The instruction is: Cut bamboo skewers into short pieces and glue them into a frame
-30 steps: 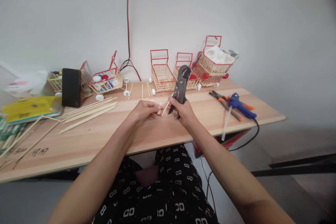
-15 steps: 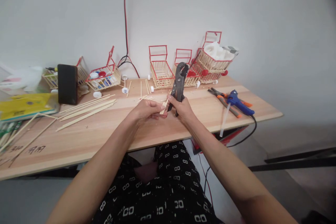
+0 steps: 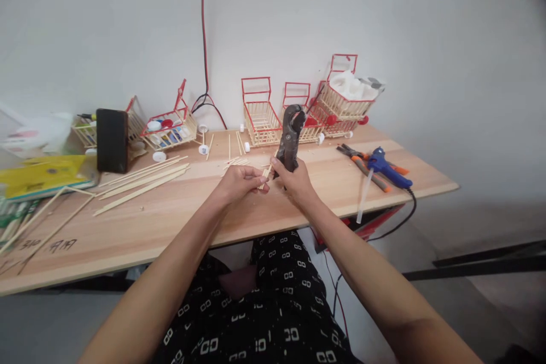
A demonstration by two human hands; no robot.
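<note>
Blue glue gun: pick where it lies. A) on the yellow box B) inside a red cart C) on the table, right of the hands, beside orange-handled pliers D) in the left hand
C: the blue glue gun lies on the table beside the orange-handled pliers, right of the right hand.

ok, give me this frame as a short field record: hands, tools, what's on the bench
left hand: left hand pinches short wooden sticks above the table
right hand: right hand grips black cutting pliers, head up
bench right: blue glue gun beside orange-handled pliers
bench left: long wooden strips, black phone standing upright, yellow packet
back row: stick-built carts with red frames, against the wall
cable: red and black wires run down the wall
</note>
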